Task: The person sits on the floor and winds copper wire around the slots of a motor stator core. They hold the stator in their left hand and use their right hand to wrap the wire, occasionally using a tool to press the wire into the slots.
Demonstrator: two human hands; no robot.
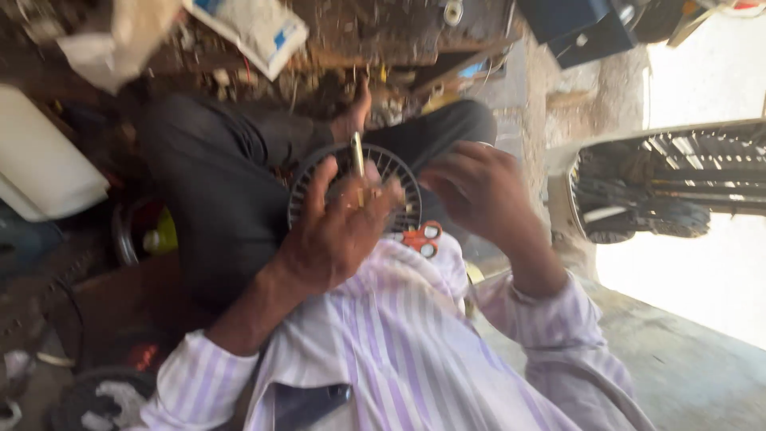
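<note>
Cluttered repair workshop (scrap-strewn bench (383, 40), tyre (638, 215) outside)

Round dark slotted fan cover (391, 172) upright on lap; slim brass-coloured tool (357, 156) (blurred) vertical before it.

Round slotted cover (391, 172) behind both hands, scissors (421, 237) below it

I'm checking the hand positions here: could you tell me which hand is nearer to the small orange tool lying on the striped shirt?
Right. The right hand hovers just above the orange tool; the left hand is farther to its left.
</note>
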